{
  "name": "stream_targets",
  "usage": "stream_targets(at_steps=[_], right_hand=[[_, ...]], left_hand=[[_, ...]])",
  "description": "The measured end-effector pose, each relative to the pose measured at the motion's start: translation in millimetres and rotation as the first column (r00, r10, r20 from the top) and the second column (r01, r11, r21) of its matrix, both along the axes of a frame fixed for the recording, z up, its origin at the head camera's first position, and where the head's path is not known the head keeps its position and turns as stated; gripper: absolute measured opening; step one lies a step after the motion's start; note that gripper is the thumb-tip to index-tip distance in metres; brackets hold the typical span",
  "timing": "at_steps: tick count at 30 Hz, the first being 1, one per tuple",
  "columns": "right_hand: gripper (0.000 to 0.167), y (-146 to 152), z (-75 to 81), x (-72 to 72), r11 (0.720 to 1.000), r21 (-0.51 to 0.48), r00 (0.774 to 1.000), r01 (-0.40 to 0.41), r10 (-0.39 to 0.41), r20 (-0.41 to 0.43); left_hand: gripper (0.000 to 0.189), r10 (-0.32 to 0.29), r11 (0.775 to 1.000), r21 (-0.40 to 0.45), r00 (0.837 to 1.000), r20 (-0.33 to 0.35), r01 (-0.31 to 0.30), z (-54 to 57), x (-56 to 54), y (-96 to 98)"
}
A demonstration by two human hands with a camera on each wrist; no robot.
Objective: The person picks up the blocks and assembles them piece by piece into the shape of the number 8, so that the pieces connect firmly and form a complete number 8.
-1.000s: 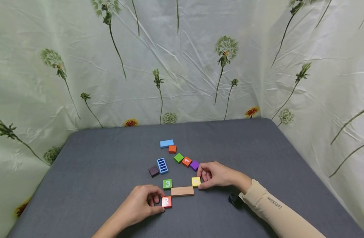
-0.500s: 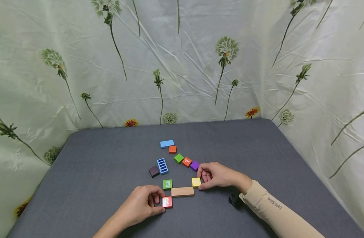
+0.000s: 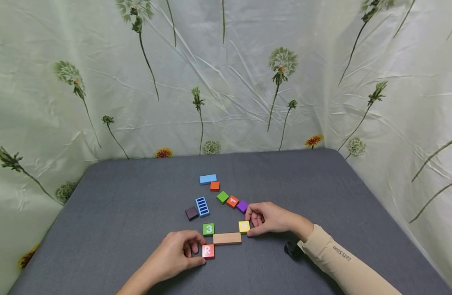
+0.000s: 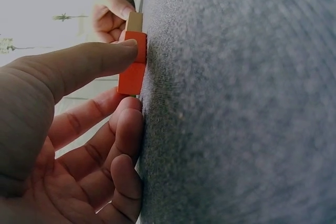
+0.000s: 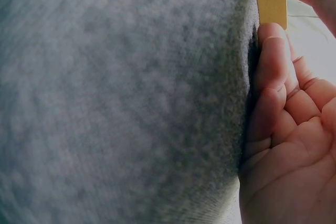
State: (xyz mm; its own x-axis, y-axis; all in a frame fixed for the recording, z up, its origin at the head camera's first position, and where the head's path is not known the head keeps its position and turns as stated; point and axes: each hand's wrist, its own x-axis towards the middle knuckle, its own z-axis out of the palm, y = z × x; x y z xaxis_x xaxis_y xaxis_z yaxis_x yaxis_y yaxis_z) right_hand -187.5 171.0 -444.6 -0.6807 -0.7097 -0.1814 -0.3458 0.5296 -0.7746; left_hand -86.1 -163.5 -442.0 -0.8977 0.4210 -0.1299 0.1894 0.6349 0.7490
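My left hand [image 3: 176, 250] pinches a red block marked R [image 3: 208, 251] between thumb and index finger at the near left. In the left wrist view the thumb lies across the red block's side [image 4: 131, 80]. My right hand [image 3: 272, 217] pinches a yellow block [image 3: 244, 227] with thumb and index finger; its edge shows as the yellow block [image 5: 272, 4] in the right wrist view. Between the hands lies a plain wooden plank [image 3: 227, 238]. A green block marked 3 [image 3: 208, 229] sits at the plank's left end, just beyond the red block.
Farther back lie a purple block [image 3: 242, 206], an orange block marked 1 [image 3: 232, 201], a green block [image 3: 222, 197], an orange-red block [image 3: 215, 186] and a light blue block [image 3: 208, 179]. A dark block [image 3: 191, 213] adjoins a blue striped block [image 3: 202, 206]. A black object [image 3: 293, 250] lies by the right sleeve.
The whole head view has shifted slightly down. Both hands keep their grip on the red and yellow blocks, and the blocks keep their layout.
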Motion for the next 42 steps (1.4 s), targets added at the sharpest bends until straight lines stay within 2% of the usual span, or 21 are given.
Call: stream_targets(at_steps=[15,25,35,42], right_hand=[[0.036,3.2,-5.3,0.9,0.999,-0.038,1.0,-0.002,0.003,0.031],[0.034,6.9,-6.2,0.8,0.994,-0.11,0.998,0.018,-0.01,0.066],[0.025,9.5,8.5,-7.2,0.991,-0.131,0.998,0.012,-0.004,0.066],[0.02,9.0,16.4,-20.8,0.991,-0.121,0.999,0.053,-0.054,-0.009]], left_hand=[[0.03,-0.004,0.999,0.037,1.0,0.002,0.003,-4.8,1.0,-1.1],[0.029,0.001,0.999,0.039,1.0,-0.003,-0.001,-5.9,2.7,-2.0],[0.029,0.01,0.999,0.033,1.0,0.006,-0.011,-5.7,2.8,-3.1],[0.029,0.02,0.999,0.029,1.0,-0.009,-0.02,-4.7,0.8,-0.4]])
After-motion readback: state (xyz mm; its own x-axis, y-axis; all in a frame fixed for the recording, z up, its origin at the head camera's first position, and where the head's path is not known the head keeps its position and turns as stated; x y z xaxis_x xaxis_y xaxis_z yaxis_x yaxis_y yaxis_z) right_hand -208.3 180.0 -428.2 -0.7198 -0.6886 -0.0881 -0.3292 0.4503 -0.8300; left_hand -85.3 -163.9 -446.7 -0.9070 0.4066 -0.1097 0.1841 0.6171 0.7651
